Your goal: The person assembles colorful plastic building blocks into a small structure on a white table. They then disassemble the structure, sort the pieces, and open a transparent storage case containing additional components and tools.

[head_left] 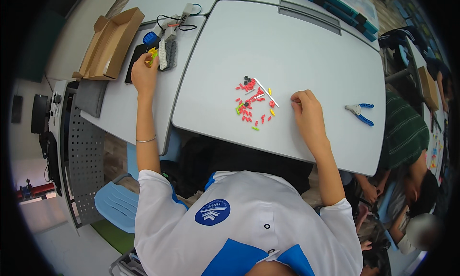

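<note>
Two hands work apart: left hand (143, 71), at ten o'clock, pinches a yellow piece (153, 55) beside the grey block (167, 54); right hand (306, 111) rests curled at three o'clock of loose red parts (251, 101), mostly unassembled. Pliers (360, 112) lie untouched.

Small parts (254, 101) left of pliers (360, 112)

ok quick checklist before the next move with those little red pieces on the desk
1. Left hand grips the yellow piece: ok.
2. Right hand free: cannot tell, fingers curled on the desk.
3. Small red pieces lie between the hands: ok.
4. Blue-handled pliers lie apart, right of the right hand: ok.
5. Grey block beside the left hand, upright or flat: cannot tell.
</note>
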### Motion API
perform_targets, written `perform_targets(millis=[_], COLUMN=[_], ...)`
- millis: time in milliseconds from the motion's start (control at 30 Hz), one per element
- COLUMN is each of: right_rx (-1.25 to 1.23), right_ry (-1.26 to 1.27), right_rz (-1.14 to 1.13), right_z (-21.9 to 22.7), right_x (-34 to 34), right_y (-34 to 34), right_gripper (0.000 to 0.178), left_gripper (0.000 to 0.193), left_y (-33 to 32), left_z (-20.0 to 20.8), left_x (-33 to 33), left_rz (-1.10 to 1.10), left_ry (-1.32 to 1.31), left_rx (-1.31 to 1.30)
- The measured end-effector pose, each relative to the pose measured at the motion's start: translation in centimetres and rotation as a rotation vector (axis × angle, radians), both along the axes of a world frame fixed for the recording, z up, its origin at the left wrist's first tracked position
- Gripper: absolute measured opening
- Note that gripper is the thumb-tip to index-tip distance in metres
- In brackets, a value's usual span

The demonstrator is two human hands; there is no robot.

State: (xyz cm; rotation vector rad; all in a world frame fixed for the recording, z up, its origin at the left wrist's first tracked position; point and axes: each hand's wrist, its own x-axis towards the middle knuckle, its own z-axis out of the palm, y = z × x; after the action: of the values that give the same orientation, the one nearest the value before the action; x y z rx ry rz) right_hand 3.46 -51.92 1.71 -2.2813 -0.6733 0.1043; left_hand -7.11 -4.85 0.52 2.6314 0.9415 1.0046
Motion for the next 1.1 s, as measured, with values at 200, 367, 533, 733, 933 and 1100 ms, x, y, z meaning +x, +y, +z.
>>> perform_targets(millis=[200, 367, 533, 733, 933, 1100], right_rx=[0.045, -0.142, -0.464, -0.54, -0.489, -0.242], right_ry=[0.019, -0.041, -0.216, -0.341, -0.297, -0.032], right_rz=[0.092, 0.08, 0.037, 0.06, 0.108, 0.143], right_z=[0.3, 1.3, 1.0, 0.1, -0.3, 0.7], right_x=[-0.4, -0.8, -2.1, -2.9, -2.1, -0.4], right_y=[2.0, 3.0, 3.3, 3.4, 2.7, 1.2], right_gripper=[0.004, 0.004, 0.008, 0.015, 0.015, 0.011], left_gripper=[0.013, 0.01, 0.009, 0.007, 0.014, 0.004], left_y=[-9.8, -21.1, -23.1, -22.5, -22.0, -21.6], left_z=[3.6, 3.5, 1.4, 1.6, 1.6, 2.1], left_x=[2.2, 2.3, 3.0, 3.2, 4.3, 4.9], left_rz=[-0.419, -0.788, -0.784, -0.883, -0.94, -0.943], left_ry=[-0.117, 0.165, 0.156, 0.212, 0.328, 0.218], left_rx=[-0.179, -0.292, -0.174, -0.06, 0.025, -0.758])
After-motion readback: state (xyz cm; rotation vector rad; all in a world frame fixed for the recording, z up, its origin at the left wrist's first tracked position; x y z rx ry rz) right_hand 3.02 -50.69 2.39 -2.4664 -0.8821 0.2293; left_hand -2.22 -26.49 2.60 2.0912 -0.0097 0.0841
